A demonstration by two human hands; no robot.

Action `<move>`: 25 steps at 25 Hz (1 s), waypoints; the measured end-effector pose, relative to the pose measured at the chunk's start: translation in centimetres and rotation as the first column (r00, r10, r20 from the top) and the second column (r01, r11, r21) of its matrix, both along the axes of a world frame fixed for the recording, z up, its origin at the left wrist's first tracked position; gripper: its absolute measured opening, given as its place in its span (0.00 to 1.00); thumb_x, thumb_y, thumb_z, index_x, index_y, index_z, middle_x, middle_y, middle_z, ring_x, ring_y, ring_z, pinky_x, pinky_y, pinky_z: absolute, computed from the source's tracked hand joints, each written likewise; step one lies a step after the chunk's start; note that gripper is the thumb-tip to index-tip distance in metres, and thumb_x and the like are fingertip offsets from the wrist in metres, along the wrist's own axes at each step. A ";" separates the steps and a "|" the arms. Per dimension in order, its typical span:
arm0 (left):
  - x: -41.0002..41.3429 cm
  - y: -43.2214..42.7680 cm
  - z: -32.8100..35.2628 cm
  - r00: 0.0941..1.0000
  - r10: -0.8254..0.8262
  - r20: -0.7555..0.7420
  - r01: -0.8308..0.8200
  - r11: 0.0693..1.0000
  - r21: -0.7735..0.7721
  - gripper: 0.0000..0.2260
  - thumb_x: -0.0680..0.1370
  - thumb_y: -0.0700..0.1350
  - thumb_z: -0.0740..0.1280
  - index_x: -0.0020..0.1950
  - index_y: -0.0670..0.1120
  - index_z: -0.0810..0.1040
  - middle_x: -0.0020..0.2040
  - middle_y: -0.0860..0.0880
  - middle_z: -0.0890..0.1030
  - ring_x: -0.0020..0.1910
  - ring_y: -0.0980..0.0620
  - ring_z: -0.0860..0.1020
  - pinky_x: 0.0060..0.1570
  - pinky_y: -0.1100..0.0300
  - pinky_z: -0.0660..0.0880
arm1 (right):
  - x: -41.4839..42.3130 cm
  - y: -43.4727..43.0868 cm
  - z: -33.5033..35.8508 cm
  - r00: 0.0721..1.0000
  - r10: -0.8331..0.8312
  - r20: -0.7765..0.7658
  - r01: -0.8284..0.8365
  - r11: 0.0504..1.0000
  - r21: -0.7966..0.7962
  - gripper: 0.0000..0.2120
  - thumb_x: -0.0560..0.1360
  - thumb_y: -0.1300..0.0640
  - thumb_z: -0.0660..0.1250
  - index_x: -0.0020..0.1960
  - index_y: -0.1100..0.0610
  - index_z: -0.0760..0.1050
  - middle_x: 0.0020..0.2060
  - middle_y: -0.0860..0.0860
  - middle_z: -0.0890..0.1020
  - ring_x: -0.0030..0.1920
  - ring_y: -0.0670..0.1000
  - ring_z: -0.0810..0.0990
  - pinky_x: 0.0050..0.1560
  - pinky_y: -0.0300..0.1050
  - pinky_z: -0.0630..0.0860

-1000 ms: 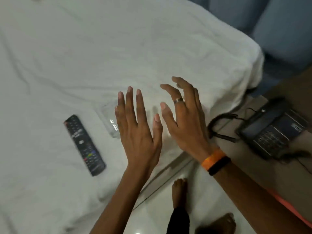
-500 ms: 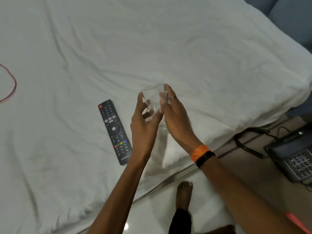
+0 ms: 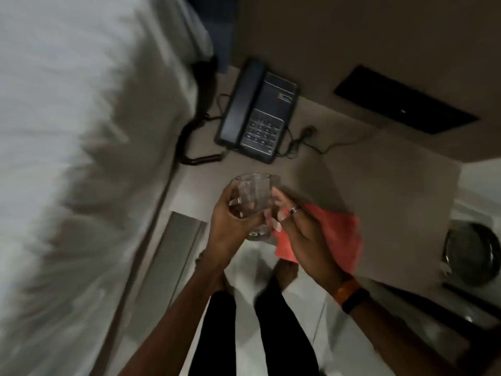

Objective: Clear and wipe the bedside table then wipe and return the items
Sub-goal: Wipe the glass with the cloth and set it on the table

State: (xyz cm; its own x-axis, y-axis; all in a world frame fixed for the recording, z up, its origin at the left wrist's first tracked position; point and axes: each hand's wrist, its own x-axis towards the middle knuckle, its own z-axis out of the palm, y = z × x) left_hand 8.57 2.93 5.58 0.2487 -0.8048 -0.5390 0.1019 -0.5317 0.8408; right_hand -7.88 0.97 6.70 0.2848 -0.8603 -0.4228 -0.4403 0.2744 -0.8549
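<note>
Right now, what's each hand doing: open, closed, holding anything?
Left hand: closed around the clear glass.
Right hand: fingers on the glass too; whether it grips the red cloth cannot be told.

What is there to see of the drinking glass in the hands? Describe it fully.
The glass is a clear, colourless tumbler with a round open rim and a thicker base, and it looks empty. It is held in the air, tilted with its rim away from the person, above the near edge of the bedside table. The left hand wraps its side; the right hand touches the other side. A red cloth lies just behind it.
</note>
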 end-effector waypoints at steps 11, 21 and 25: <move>-6.4 -1.9 -3.7 0.968 0.000 -0.250 0.046 0.983 0.179 0.30 0.75 0.49 0.74 0.75 0.54 0.68 0.61 0.44 0.83 0.50 0.45 0.87 0.44 0.45 0.85 | -10.9 4.3 -10.6 0.744 -0.094 -0.662 -0.306 0.832 -0.462 0.18 0.75 0.62 0.72 0.63 0.50 0.81 0.63 0.50 0.84 0.61 0.51 0.73 0.60 0.52 0.68; -12.6 -1.6 -0.4 0.963 0.002 -0.268 0.031 0.993 0.117 0.15 0.81 0.51 0.66 0.64 0.45 0.79 0.54 0.48 0.85 0.53 0.47 0.85 0.50 0.52 0.81 | -3.5 -1.0 0.1 0.705 -0.599 0.379 0.409 0.780 0.474 0.35 0.70 0.25 0.63 0.62 0.53 0.77 0.52 0.63 0.79 0.48 0.59 0.79 0.50 0.51 0.80; -13.4 -2.8 0.6 0.970 0.179 -0.164 -0.162 0.980 0.113 0.35 0.71 0.64 0.71 0.72 0.48 0.69 0.65 0.47 0.78 0.64 0.43 0.80 0.61 0.47 0.80 | -3.6 -0.5 0.6 0.716 -0.603 0.351 0.506 0.795 0.334 0.26 0.75 0.29 0.61 0.68 0.42 0.72 0.54 0.45 0.82 0.52 0.44 0.83 0.53 0.40 0.82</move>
